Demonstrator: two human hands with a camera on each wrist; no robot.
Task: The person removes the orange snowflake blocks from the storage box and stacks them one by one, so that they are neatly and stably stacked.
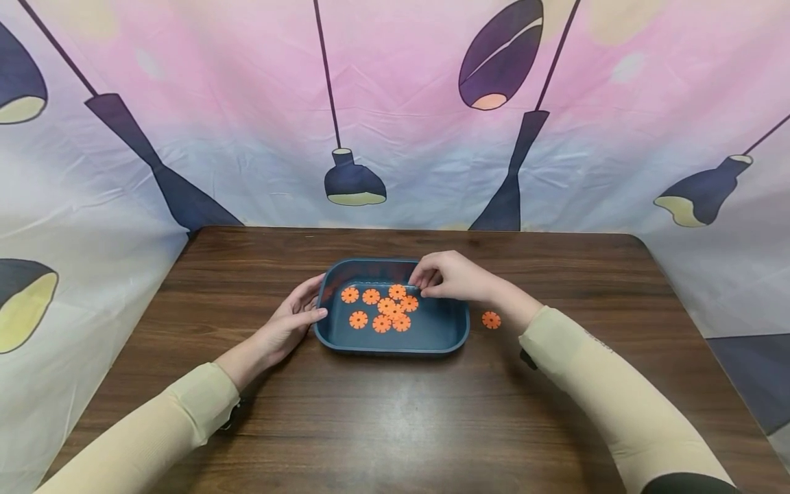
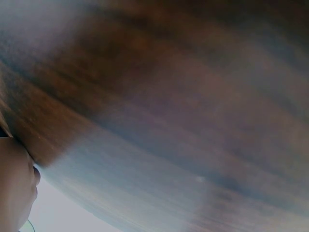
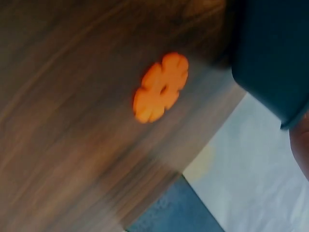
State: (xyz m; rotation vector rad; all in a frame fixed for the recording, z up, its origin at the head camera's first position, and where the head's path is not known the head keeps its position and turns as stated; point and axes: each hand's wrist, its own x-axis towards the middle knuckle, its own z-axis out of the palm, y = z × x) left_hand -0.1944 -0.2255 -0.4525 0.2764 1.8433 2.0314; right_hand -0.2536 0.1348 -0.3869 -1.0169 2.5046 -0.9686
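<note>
A dark blue rectangular tray [image 1: 395, 343] with rounded corners sits on the table. Several orange notched discs [image 1: 358, 320], each with a small centre hole, lie on its floor, some overlapping. My left hand [image 1: 286, 322] grips the tray's left end, thumb on the rim and fingers along the outer wall. Over the tray's back right part is my right hand [image 1: 453, 276], its fingers loosely bent and no disc visible between them. One more orange disc [image 1: 491, 320] lies on the table just right of the tray, below my right wrist; it appears as a flower-like disc [image 3: 161, 88] in the right wrist view.
The brown wooden table [image 1: 395, 418] extends around the tray on all sides. Behind it hangs a pastel cloth [image 1: 259, 137] printed with dark lamps. In the left wrist view, mostly blurred table [image 2: 169, 96] shows, with part of the hand at the lower left.
</note>
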